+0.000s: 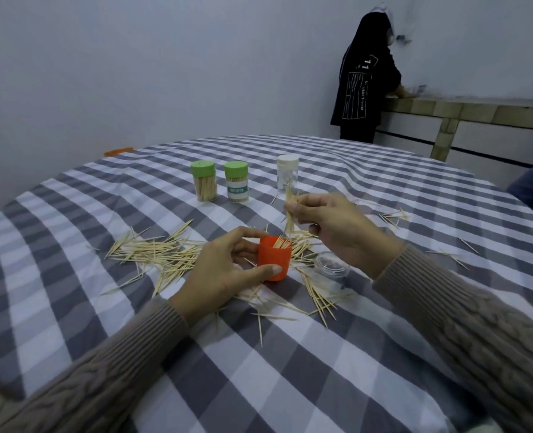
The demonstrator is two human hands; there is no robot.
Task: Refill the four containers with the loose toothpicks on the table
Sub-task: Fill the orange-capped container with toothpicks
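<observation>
My one view, head-worn wide-angle, looking forward and down across the worktop, hands close below the lens, far wall and corner beyond

A grey-and-white checked tablecloth covers the table. At its far left edge lies a small orange strip. Beyond, against the pale wall, a person in a black hooded top stands at a wooden bench, back turned.

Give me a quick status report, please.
Left hand grips orange cup. Right hand pinches toothpick bundle above it. Loose toothpicks remain; nothing blocking.
</observation>
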